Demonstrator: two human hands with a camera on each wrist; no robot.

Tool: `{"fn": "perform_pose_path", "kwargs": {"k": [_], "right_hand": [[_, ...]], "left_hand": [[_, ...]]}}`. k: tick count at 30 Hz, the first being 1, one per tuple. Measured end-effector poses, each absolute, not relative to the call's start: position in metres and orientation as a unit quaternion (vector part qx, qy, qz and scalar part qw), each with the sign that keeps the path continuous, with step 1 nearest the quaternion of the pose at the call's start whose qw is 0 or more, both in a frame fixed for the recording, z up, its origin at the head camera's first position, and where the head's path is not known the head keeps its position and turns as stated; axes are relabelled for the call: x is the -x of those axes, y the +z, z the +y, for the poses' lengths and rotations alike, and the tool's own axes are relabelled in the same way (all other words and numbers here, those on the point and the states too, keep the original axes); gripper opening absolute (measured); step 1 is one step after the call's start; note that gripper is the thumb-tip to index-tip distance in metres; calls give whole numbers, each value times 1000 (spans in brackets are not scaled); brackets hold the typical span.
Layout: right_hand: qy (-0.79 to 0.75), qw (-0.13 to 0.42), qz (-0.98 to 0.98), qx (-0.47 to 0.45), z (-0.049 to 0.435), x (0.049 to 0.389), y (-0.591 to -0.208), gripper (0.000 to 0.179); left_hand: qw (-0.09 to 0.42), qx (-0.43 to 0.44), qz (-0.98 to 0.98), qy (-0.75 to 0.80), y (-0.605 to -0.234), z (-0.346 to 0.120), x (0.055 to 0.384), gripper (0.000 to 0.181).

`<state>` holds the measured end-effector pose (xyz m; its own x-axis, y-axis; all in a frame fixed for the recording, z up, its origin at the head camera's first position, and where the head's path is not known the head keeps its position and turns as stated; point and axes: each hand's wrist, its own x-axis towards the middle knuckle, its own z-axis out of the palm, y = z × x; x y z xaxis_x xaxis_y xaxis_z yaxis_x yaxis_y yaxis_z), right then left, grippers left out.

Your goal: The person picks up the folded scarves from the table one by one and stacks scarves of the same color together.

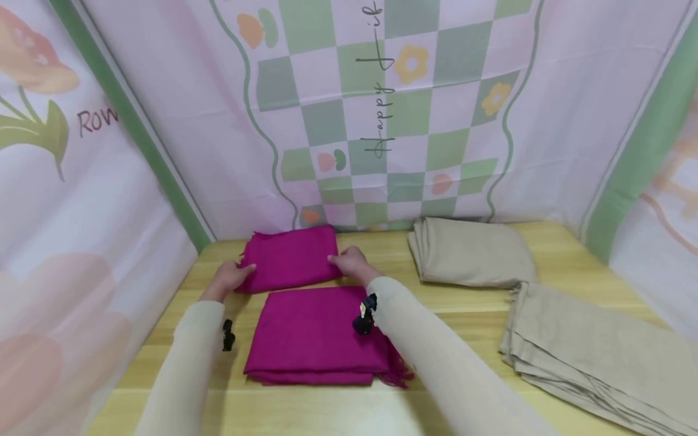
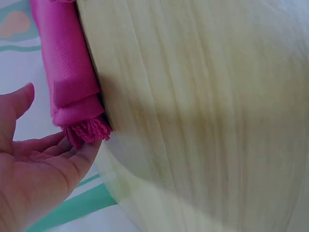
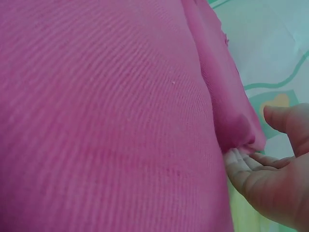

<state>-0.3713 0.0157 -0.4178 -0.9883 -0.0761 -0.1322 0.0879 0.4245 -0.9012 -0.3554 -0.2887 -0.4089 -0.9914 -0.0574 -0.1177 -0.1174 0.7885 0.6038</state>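
Observation:
A folded magenta scarf point(image 1: 291, 257) with a fringed end lies at the back left of the table, between both hands. My left hand point(image 1: 231, 275) is at its left end; in the left wrist view, the fingers point(image 2: 72, 162) touch beneath the fringe point(image 2: 87, 133) and the thumb stands apart from the cloth. At the opposite end is my right hand point(image 1: 351, 263); its fingers point(image 3: 241, 171) reach under the scarf's corner point(image 3: 241, 133), thumb raised away. A second folded magenta scarf point(image 1: 316, 339), fringed at the right, lies nearer, partly covered by my right forearm.
Two folded beige cloths lie on the right: one cloth point(image 1: 471, 251) at the back, another larger cloth point(image 1: 594, 351) in front, running out of view. Behind the wooden table point(image 1: 305, 412) hangs a printed curtain point(image 1: 382, 121), with more fabric on both sides.

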Motion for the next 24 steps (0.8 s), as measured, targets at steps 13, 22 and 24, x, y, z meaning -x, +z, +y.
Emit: {"fn": "perform_pose_path", "kwargs": {"k": [13, 22, 24], "right_hand": [[-605, 125, 786, -33, 15, 389, -432, 33], [-599, 105, 792, -56, 7, 375, -425, 24], [-599, 101, 793, -51, 6, 373, -424, 19]], "left_hand": [[25, 86, 900, 426, -414, -294, 360, 45], [23, 101, 897, 429, -413, -290, 359, 33], [27, 106, 892, 438, -413, -290, 359, 32]]}}
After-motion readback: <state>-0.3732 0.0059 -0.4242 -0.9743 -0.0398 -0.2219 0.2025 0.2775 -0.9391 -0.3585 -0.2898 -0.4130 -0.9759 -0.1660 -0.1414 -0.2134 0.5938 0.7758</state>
